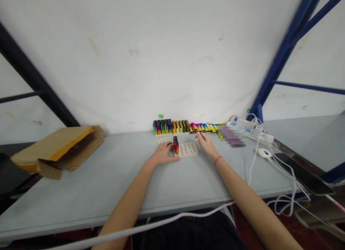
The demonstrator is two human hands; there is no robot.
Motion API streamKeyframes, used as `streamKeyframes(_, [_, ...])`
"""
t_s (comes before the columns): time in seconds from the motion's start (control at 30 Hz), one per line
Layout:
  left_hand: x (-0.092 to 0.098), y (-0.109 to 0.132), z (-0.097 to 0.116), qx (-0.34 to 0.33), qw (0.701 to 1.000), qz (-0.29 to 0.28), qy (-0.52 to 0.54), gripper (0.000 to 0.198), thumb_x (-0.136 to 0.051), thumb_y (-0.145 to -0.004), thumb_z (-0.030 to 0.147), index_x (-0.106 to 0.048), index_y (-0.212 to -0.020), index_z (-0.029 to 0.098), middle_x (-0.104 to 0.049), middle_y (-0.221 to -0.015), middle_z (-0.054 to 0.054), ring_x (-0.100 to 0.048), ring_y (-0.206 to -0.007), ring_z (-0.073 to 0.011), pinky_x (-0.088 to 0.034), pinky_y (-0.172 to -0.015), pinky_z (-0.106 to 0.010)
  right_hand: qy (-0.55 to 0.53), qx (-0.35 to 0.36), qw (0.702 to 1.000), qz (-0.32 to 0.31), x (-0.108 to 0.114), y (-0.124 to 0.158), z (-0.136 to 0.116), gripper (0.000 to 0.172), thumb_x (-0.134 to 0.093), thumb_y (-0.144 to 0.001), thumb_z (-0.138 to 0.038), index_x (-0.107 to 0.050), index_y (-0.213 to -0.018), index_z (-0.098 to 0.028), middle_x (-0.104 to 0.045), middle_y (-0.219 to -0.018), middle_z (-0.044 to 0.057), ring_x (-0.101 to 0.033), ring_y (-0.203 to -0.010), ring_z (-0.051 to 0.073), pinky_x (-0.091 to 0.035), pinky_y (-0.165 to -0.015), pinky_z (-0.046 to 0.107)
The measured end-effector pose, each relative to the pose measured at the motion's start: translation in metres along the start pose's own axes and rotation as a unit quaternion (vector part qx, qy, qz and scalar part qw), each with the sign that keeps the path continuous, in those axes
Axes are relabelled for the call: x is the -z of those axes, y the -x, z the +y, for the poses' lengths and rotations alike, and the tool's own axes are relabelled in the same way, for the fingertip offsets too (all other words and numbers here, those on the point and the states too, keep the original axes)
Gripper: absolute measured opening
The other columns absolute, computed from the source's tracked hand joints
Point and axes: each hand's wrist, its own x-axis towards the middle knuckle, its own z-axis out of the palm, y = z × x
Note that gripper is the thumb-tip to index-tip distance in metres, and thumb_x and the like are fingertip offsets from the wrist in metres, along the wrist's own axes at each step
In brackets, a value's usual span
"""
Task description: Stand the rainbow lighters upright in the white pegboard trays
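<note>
A white tray with round holes (188, 149) lies on the table in front of me. A short row of red lighters (176, 145) stands upright along its left end. My left hand (162, 153) spans that end, with thumb at the near corner and fingers at the far side, gripping the tray. My right hand (206, 144) is closed, just beyond the tray's right end. A dark-topped lighter (202, 135) pokes out of its fingers, mostly hidden. Behind it, several colourful lighters (202, 127) lie in a row.
Upright lighters in a block (162, 127) and a yellowish group (180, 126) stand by the wall. An opened cardboard package (56, 144) lies left. At right are a blurred purple item (231, 136), a power strip (249, 129), white cables and a dark phone-like slab (304, 172).
</note>
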Motion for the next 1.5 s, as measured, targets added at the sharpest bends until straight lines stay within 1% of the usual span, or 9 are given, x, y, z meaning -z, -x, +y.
streamKeyframes(0.1, [0.001,0.000,0.000,-0.001,1.000,-0.001,0.004,0.082,-0.072,-0.073,0.071,-0.058,-0.136,0.022,-0.054,-0.146,-0.014,-0.048,-0.135,-0.0373,-0.035,-0.117,-0.049,-0.052,-0.099,0.994,0.017,-0.003,0.003,-0.007,0.062,-0.040,-0.090,-0.071,-0.043,-0.053,-0.022,-0.036,-0.045,-0.004,-0.036,-0.043,0.010,-0.028,-0.043,0.024])
streamKeyframes(0.2, [0.001,0.000,0.000,0.003,1.000,-0.007,0.006,0.083,-0.072,-0.073,0.072,-0.058,-0.136,0.020,-0.053,-0.147,-0.015,-0.047,-0.136,-0.0375,-0.035,-0.118,-0.049,-0.107,-0.189,0.974,0.065,-0.006,0.003,-0.012,0.058,-0.036,-0.094,-0.059,-0.035,-0.048,-0.024,-0.029,-0.039,-0.005,-0.025,-0.035,0.008,-0.020,-0.038,0.024])
streamKeyframes(0.3, [0.000,0.000,-0.001,0.001,1.000,-0.001,0.011,0.083,-0.073,-0.072,0.071,-0.058,-0.136,0.020,-0.054,-0.146,-0.015,-0.048,-0.135,-0.0377,-0.035,-0.117,-0.050,-0.154,-0.240,0.954,0.088,-0.009,0.002,-0.015,0.051,-0.031,-0.095,-0.048,-0.031,-0.049,-0.025,-0.026,-0.036,-0.006,-0.020,-0.031,0.008,-0.017,-0.035,0.025])
streamKeyframes(0.47, [-0.001,0.000,-0.002,-0.003,1.000,0.007,0.009,0.080,-0.072,-0.073,0.071,-0.058,-0.135,0.022,-0.055,-0.145,-0.014,-0.049,-0.135,-0.0368,-0.036,-0.117,-0.049,-0.165,-0.240,0.951,0.101,-0.012,0.002,-0.016,0.046,-0.032,-0.093,-0.052,-0.033,-0.054,-0.026,-0.025,-0.034,-0.007,-0.021,-0.030,0.010,-0.015,-0.033,0.025])
streamKeyframes(0.7, [0.001,0.000,-0.001,-0.001,1.000,-0.001,0.006,0.083,-0.072,-0.073,0.071,-0.057,-0.136,0.019,-0.053,-0.146,-0.016,-0.048,-0.135,-0.0379,-0.035,-0.117,-0.051,-0.153,-0.244,0.950,0.123,-0.015,0.002,-0.014,0.056,-0.032,-0.093,-0.067,-0.034,-0.053,-0.027,-0.028,-0.034,-0.006,-0.025,-0.030,0.010,-0.018,-0.033,0.025])
streamKeyframes(0.9, [-0.001,0.000,-0.003,-0.002,1.000,0.005,0.011,0.082,-0.072,-0.072,0.071,-0.058,-0.135,0.021,-0.054,-0.145,-0.015,-0.049,-0.135,-0.0373,-0.036,-0.117,-0.050,-0.167,-0.247,0.948,0.113,-0.014,0.002,-0.013,0.049,-0.033,-0.094,-0.050,-0.033,-0.052,-0.026,-0.028,-0.034,-0.006,-0.023,-0.029,0.008,-0.017,-0.033,0.024])
streamKeyframes(1.07, [-0.001,0.000,-0.003,-0.002,1.000,0.009,0.013,0.081,-0.072,-0.072,0.071,-0.059,-0.134,0.021,-0.054,-0.145,-0.015,-0.049,-0.135,-0.0376,-0.036,-0.117,-0.050,-0.163,-0.235,0.954,0.089,-0.014,0.002,-0.013,0.048,-0.033,-0.093,-0.051,-0.033,-0.053,-0.026,-0.025,-0.033,-0.007,-0.022,-0.029,0.009,-0.016,-0.033,0.024])
streamKeyframes(1.27, [0.001,0.000,-0.001,0.004,1.000,-0.001,0.009,0.082,-0.073,-0.072,0.070,-0.058,-0.135,0.019,-0.053,-0.147,-0.016,-0.048,-0.136,-0.0381,-0.035,-0.118,-0.050,-0.184,-0.265,0.938,0.126,-0.014,0.004,-0.018,0.054,-0.033,-0.095,-0.058,-0.035,-0.053,-0.024,-0.028,-0.036,-0.006,-0.025,-0.029,0.008,-0.016,-0.033,0.023])
streamKeyframes(1.5, [0.000,0.000,-0.002,-0.001,1.000,0.000,0.007,0.082,-0.071,-0.073,0.071,-0.057,-0.136,0.021,-0.052,-0.147,-0.015,-0.048,-0.136,-0.0376,-0.036,-0.117,-0.050,-0.234,-0.266,0.929,0.106,-0.014,0.005,-0.021,0.045,-0.033,-0.094,-0.042,-0.033,-0.053,-0.024,-0.024,-0.035,-0.007,-0.018,-0.030,0.008,-0.012,-0.034,0.022])
